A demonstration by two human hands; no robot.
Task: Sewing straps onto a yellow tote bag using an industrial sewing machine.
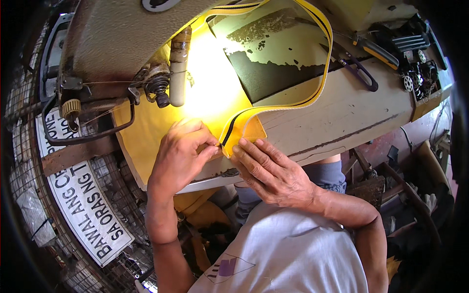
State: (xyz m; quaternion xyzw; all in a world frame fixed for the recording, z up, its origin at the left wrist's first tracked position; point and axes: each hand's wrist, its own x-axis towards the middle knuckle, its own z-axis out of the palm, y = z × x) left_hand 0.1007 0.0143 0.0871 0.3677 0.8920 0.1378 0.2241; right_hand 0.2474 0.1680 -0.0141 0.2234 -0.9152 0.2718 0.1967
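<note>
My left hand (183, 154) is closed, thumb and fingertips pinching the end of a yellow zipper tape (326, 63) with a black strip down its middle. That end lies at the near edge of a yellow fabric piece (146, 146). My right hand (273, 173) lies flat across the fabric corner beside the tape end, fingers stretched out and pressing down; its thumb is hidden. From the pinched end the tape loops right and back over the table. Bright lamplight washes out the middle of the fabric.
The sewing machine (112, 44) stands over the fabric at the left. Purple-handled thread snips (359, 73) and an orange-and-black-handled tool (376, 51) lie at the table's back right, near a wooden tray (425, 105) with bobbins. A wire mesh with white signs (88, 210) stands left.
</note>
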